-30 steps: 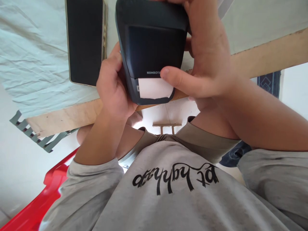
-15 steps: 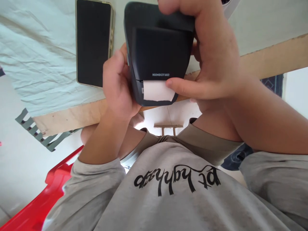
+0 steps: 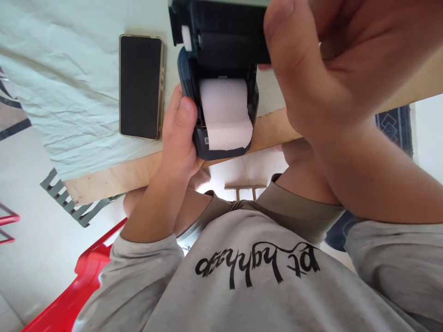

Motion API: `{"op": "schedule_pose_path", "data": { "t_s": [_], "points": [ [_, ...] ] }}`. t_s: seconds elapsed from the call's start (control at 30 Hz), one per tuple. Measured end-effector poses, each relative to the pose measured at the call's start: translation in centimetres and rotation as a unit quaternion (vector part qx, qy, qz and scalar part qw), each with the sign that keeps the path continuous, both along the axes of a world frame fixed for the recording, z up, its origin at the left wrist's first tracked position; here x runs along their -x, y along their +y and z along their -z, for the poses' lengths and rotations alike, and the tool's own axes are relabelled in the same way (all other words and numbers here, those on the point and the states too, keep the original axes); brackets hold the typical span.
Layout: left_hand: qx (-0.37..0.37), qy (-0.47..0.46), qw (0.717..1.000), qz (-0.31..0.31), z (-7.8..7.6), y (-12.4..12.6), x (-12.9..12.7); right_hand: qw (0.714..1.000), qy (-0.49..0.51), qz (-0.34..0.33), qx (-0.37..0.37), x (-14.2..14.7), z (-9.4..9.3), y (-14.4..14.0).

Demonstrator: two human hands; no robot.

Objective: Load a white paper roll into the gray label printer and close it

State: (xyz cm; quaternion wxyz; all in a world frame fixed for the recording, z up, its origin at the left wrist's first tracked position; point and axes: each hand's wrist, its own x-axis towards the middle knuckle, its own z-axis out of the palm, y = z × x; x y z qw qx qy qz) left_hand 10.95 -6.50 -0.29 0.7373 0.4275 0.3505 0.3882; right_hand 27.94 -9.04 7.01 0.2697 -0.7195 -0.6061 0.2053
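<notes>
As our left hand (image 3: 179,140) grips the printer (image 3: 224,153) and our right hand (image 3: 321,83) its lid (image 3: 230,46), paper (image 3: 228,115) sits inside, a phone (image 3: 140,87) near the table's edge (image 3: 117,177).

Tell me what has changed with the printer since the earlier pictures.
The right hand has moved up and swung open the lid of the printer, baring the paper roll. The left hand still holds the printer; the phone still lies beside it.
</notes>
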Motion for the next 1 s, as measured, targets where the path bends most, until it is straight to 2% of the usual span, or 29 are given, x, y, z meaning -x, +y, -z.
{"op": "schedule_pose_path", "data": {
  "t_s": [0.07,0.1,0.3,0.37,0.47,0.57,0.77,0.87,1.0],
  "points": [
    [0.011,0.004,1.0,-0.018,-0.5,-0.3,-0.2,0.987,-0.038,0.08,-0.132,0.1,0.0,0.1],
    [0.012,0.004,1.0,-0.021,-0.7,-0.4,-0.3,0.979,-0.05,0.091,-0.174,0.0,0.1,0.1],
    [0.0,-0.03,0.999,-0.032,-1.0,-0.5,-0.8,0.968,-0.075,0.003,-0.239,-0.6,1.1,-0.9],
    [0.003,-0.034,0.999,-0.028,-1.0,-0.5,-0.9,0.97,-0.112,-0.043,-0.211,-0.3,1.1,-1.3],
    [-0.02,-0.017,0.999,-0.037,-0.9,-0.5,-0.9,0.972,-0.191,-0.096,-0.097,0.6,0.5,-1.5],
    [-0.038,-0.002,0.999,-0.033,-0.7,-0.5,-0.7,0.966,-0.24,-0.095,0.01,1.4,-0.3,-1.5],
    [0.016,0.024,0.999,-0.028,0.0,-0.8,-0.2,0.962,-0.241,-0.092,0.09,1.4,-1.4,-1.4],
    [0.019,0.026,0.999,-0.023,-0.3,-0.8,-0.1,0.963,-0.228,-0.114,0.087,0.9,-1.3,-1.0],
    [0.017,0.037,0.999,-0.026,-1.1,-0.6,-0.3,0.97,-0.186,-0.153,0.004,-0.3,-1.3,-1.0]
  ]
}}
